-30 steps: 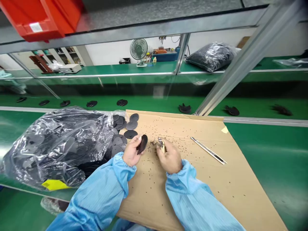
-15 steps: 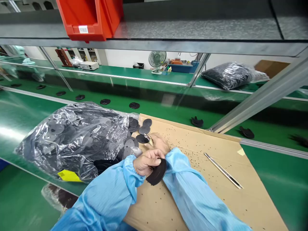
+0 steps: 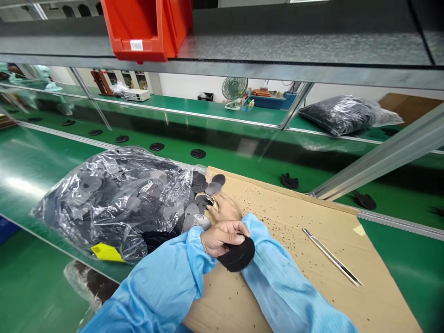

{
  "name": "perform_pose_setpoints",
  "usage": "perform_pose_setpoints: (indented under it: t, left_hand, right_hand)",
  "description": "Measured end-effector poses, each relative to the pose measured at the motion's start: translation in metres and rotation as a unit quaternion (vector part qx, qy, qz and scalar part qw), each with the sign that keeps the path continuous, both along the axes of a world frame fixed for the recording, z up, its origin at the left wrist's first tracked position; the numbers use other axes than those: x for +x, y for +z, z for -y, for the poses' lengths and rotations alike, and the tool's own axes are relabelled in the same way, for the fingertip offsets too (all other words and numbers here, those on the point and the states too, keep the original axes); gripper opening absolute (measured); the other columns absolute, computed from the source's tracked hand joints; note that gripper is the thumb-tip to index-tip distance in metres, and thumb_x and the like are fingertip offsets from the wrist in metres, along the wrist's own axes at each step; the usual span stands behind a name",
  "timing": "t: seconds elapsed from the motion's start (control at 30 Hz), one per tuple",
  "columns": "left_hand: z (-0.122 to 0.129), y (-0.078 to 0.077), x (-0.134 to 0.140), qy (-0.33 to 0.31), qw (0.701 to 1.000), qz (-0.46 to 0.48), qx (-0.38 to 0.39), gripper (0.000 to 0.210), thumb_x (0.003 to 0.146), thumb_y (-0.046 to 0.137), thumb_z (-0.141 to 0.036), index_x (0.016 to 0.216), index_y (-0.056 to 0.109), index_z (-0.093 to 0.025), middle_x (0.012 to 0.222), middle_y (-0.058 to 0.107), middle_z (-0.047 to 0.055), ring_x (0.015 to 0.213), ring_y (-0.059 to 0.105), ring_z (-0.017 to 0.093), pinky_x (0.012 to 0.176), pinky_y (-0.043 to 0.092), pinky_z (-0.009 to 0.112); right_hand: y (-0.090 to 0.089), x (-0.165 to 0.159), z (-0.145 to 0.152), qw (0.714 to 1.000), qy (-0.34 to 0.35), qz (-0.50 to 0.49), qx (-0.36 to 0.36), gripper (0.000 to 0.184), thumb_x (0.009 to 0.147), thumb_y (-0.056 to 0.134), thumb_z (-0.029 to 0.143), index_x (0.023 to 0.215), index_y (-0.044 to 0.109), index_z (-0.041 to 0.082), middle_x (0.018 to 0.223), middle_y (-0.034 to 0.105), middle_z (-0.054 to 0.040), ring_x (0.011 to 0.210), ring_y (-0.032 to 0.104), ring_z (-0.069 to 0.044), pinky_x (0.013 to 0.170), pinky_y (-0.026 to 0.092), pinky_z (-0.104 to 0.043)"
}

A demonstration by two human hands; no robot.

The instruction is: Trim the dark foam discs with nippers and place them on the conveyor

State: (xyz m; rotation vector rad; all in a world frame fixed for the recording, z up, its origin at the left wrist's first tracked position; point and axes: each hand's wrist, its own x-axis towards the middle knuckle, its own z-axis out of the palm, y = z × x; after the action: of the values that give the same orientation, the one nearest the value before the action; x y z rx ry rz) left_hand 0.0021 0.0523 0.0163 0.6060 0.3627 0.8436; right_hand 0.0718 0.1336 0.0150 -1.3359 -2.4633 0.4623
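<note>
On the green bench (image 3: 26, 166) lie a cardboard sheet (image 3: 378, 296) and a clear bag (image 3: 114, 199) spilling loose discs (image 3: 199, 179). The left hand (image 3: 225, 238) pinches a black disc (image 3: 241, 256), thumb against curled fingers; the right hand (image 3: 227, 208), near the loose discs, half-closes round a small metal tool (image 3: 215, 203) (its grip partly hidden). Dark specks (image 3: 284, 238) dot the cardboard.

Right hand (image 3: 227, 208) partly behind left hand (image 3: 220, 238)
</note>
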Motion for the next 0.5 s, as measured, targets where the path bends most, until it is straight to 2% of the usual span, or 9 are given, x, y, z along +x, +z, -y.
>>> perform_pose_setpoints:
  t: [0.17, 0.27, 0.5]
  left_hand:
    - [0.0, -0.001, -0.003, -0.004, 1.0, 0.01, 0.019, 0.04, 0.056, 0.084, -0.031, 0.082, 0.061, -0.012, 0.064, 0.061, 0.003, 0.049, 0.054, 0.009, 0.046, 0.035, 0.019]
    - [0.001, -0.001, -0.004, -0.002, 1.0, 0.018, 0.018, 0.04, 0.056, 0.084, -0.031, 0.082, 0.061, -0.011, 0.064, 0.061, 0.003, 0.05, 0.055, 0.009, 0.048, 0.037, 0.019]
    - [0.001, -0.001, -0.002, -0.003, 1.0, 0.002, 0.0, 0.042, 0.053, 0.086, -0.03, 0.081, 0.06, -0.011, 0.064, 0.061, 0.003, 0.051, 0.054, 0.009, 0.048, 0.036, 0.019]
  right_hand:
    - [-0.006, -0.013, -0.009, 0.999, 0.035, 0.01, 0.024, 0.03, 0.083, 0.061, 0.032, 0.112, 0.058, 0.023, 0.11, 0.061, -0.005, 0.099, 0.056, -0.021, 0.087, 0.04, -0.032]
    - [-0.008, -0.015, -0.01, 0.999, 0.025, 0.011, 0.02, 0.031, 0.081, 0.063, 0.031, 0.111, 0.06, 0.023, 0.106, 0.062, -0.0055, 0.098, 0.056, -0.022, 0.086, 0.04, -0.031]
    - [-0.01, 0.004, -0.003, 0.999, -0.014, -0.043, 0.005, 0.037, 0.078, 0.062, 0.026, 0.114, 0.06, 0.021, 0.111, 0.061, -0.0064, 0.102, 0.056, -0.022, 0.089, 0.042, -0.031]
